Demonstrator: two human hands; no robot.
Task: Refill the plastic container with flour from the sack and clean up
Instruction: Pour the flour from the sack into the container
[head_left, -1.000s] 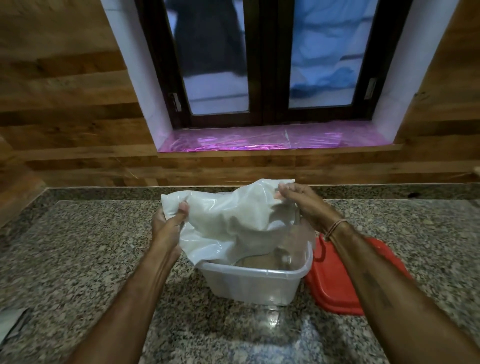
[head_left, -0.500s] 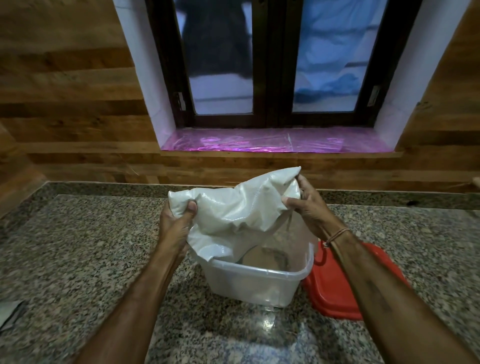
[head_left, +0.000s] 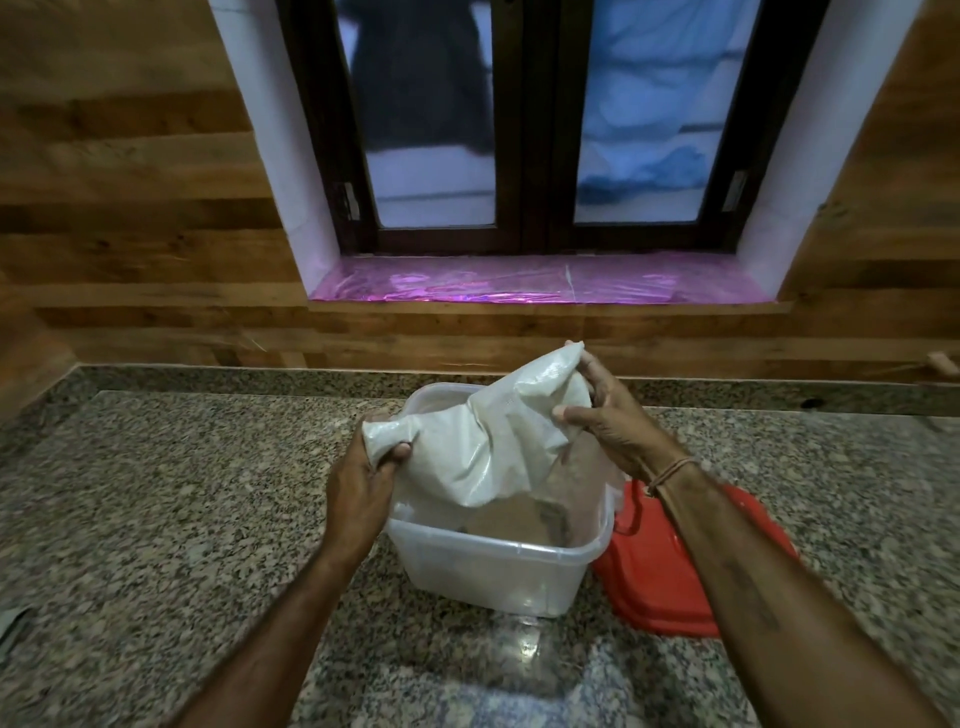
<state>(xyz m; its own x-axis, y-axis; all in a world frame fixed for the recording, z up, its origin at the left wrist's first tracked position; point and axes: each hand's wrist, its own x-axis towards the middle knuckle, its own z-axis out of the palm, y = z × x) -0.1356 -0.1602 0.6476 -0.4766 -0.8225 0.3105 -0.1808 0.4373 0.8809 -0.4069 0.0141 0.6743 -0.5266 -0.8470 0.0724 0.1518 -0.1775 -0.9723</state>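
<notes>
Pouring is in hand: the sack (head_left: 483, 447) hangs mouth-down over the plastic container (head_left: 498, 569) on the surface (head_left: 182, 519), left grip (head_left: 358, 483) clenched round one corner, right grip (head_left: 613, 426) pinching the raised other. Next, I judge, a shake to empty it, then the red lid (head_left: 665, 582).

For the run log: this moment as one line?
phase: emptying sack | left hand: grips sack's lower corner | right hand: pinches raised end | plastic container: lidless, flour inside | red lid: beside container
</notes>
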